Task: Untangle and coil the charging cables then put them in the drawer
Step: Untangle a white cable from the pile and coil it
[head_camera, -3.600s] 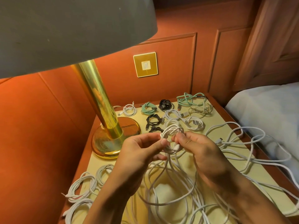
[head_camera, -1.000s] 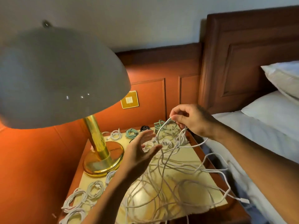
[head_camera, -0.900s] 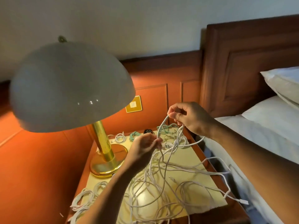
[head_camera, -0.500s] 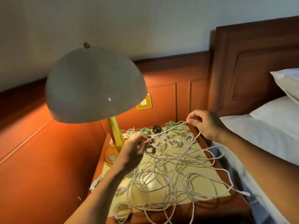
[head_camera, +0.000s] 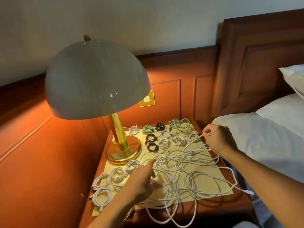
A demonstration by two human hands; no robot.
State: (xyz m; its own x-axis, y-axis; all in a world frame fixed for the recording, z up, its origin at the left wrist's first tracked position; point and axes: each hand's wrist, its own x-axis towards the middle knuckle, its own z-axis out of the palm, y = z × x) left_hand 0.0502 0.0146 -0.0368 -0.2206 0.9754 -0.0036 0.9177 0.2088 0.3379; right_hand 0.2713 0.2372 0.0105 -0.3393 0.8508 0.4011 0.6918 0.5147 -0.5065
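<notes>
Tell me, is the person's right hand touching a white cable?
Touching. The head view shows the right hand pinching the white cable at its fingertips, the strand running down from them into the tangle.

The left hand (head_camera: 141,180) is motion-blurred, its fingers indistinct over the white cable tangle (head_camera: 181,170); the lamp shade (head_camera: 97,79) hides the wall plate's (head_camera: 147,99) left part; the table's (head_camera: 230,209) front edge is cut off below

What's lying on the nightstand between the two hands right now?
In the head view, the tangled white cable sprawls between the left hand and right hand, which pinches one strand.
</notes>
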